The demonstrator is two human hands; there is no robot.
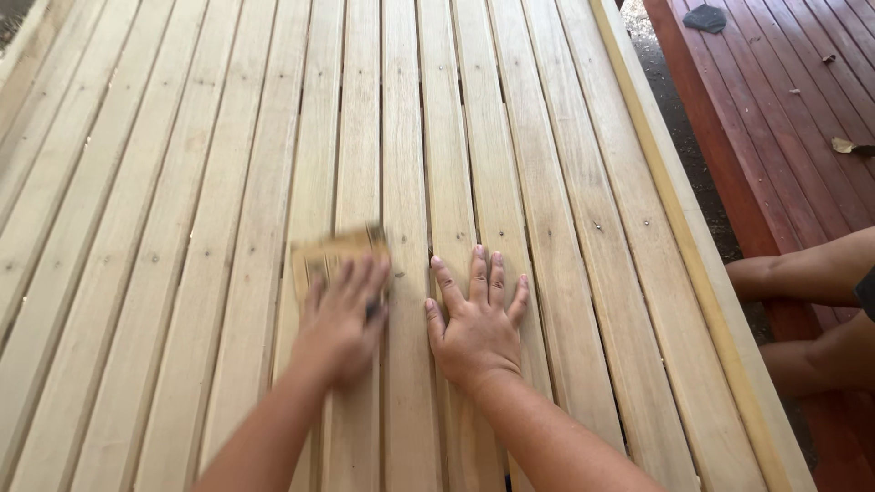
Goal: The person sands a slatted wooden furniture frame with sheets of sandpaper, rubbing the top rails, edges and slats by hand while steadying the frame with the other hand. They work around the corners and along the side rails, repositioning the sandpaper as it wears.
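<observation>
left hand (339, 323) pressing tan sandpaper sheet (335, 253), right hand (476, 323) flat, empty, on slatted wood (565, 182)

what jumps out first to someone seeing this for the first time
The wide surface of pale bare wooden slats fills most of the view. Low in the middle, the blurred left hand presses a tan rectangular sheet of sandpaper onto a slat, while the right hand lies flat beside it. At the right runs a dark red planked deck.

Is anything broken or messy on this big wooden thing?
Nothing looks broken. The pale wooden slats lie straight and even. The left hand presses a sheet of sandpaper, blurred; the right hand lies flat. A scrap lies on the red boards.
</observation>
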